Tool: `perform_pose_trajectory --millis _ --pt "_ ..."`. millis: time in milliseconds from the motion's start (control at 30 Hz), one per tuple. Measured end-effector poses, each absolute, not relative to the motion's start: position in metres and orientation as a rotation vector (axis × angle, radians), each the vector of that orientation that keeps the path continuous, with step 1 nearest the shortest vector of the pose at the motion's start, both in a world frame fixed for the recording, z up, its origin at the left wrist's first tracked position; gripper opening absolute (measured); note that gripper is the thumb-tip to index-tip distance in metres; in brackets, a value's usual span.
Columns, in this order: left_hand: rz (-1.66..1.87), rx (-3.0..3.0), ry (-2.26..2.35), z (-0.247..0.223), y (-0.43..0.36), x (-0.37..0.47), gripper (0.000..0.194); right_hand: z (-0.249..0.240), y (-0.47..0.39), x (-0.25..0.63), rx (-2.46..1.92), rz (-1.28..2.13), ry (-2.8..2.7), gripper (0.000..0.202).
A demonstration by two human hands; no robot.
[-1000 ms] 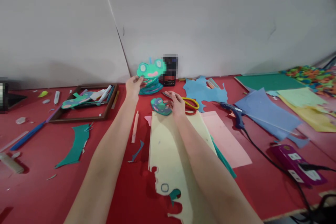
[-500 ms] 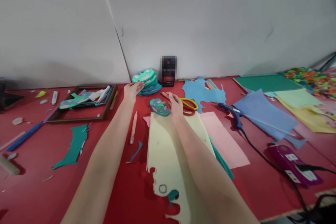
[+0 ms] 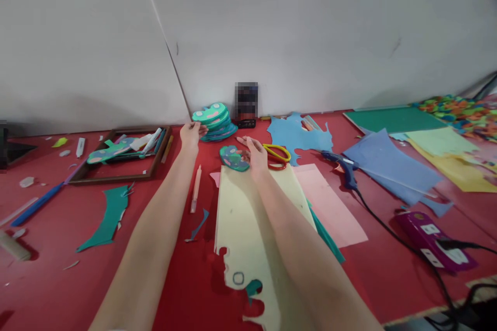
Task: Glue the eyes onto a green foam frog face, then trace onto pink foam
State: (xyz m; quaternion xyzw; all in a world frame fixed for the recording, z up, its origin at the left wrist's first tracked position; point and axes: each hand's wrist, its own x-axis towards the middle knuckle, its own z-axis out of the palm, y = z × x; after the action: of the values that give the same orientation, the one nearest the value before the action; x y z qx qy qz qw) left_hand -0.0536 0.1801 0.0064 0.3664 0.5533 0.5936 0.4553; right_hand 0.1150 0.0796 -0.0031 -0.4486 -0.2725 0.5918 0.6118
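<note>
My left hand (image 3: 191,135) reaches to a stack of green foam frog-face cutouts (image 3: 213,120) by the board wall. Its fingertips and thumb close on the stack's left edge. The top cutout has pale eyes and a pink patch. My right hand (image 3: 256,155) is over the top end of the cream sheet, index finger stretched out and the other fingers curled onto the right edge of a dark green cutout with pink and blue patches (image 3: 230,157). Scissors with yellow and red handles (image 3: 280,153) lie just right of this hand. A cream foam sheet (image 3: 248,217) lies under my right forearm.
A brown frame (image 3: 116,180) with pens and scraps stands left. Near my left forearm lies a pink pen (image 3: 196,189). To the right are a blue glue gun (image 3: 347,165) with its cord, a purple power strip (image 3: 433,243), blue scraps (image 3: 298,132) and a pink sheet (image 3: 330,207).
My left hand has drawn slightly left along the stack, with its fingers more bent. My right hand stays almost in place by the dark green cutout. The view has shifted slightly.
</note>
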Motion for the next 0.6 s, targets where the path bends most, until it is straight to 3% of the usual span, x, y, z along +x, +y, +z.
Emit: perform_pose_trajectory --millis 267,467,600 --pt "1.304 1.271 1.631 0.034 0.166 -0.049 0.033 -0.006 0.084 0.114 -1.099 1.250 -0.569 0.044" --pt "0.704 1.707 1.645 0.020 0.154 -0.033 0.018 -0.004 0.086 0.118 -1.159 1.117 -0.468 0.027" --pt "0.544 1.836 1.735 0.000 0.152 -0.031 0.028 -0.002 0.085 0.117 -1.153 1.101 -0.504 0.027"
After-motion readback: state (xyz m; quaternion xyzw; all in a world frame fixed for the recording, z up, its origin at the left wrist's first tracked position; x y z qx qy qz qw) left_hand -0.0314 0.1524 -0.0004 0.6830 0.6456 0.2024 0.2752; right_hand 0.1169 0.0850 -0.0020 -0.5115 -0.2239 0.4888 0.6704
